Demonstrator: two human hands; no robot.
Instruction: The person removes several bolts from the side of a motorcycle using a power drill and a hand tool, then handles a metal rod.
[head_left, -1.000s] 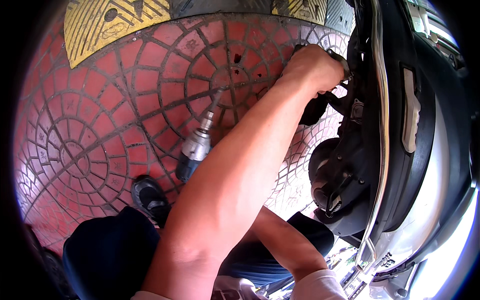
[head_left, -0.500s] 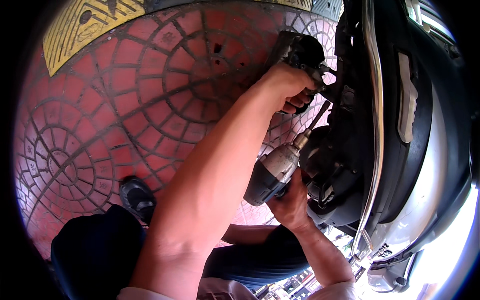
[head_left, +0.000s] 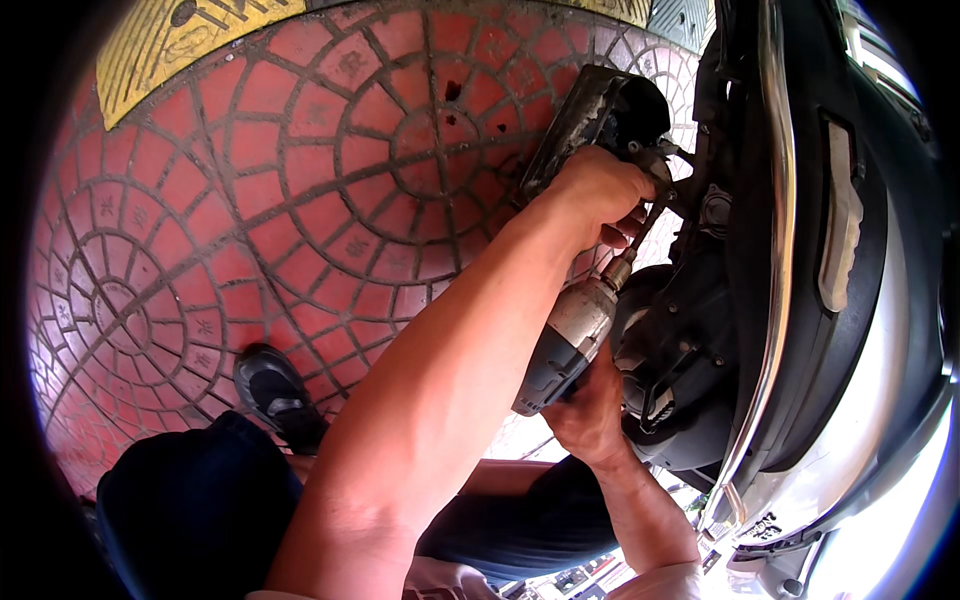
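My left hand (head_left: 600,195) is curled around a dark metal fitting (head_left: 655,165) at the scooter's side, beside a black housing with a scuffed edge (head_left: 570,125). My right hand (head_left: 590,410) grips a silver-and-black power driver (head_left: 567,345) from below, partly behind its body. The driver's long bit (head_left: 645,235) points up to the fitting by my left fingers; whether its tip is seated I cannot tell. The scooter (head_left: 840,380), black and silver with a chrome side rail (head_left: 775,300), fills the right of the view, its engine casing (head_left: 690,350) just right of the driver.
Red patterned paving (head_left: 260,230) lies under me, with a yellow striped kerb ramp (head_left: 180,35) at the upper left and a grey one (head_left: 680,20) at the top. My dark shoe (head_left: 275,390) and knee (head_left: 190,510) are at the lower left.
The driver has swung from left of my left forearm to its right, bit now up at my left hand. My left hand has shifted down and left from a second ago, uncovering the black housing.
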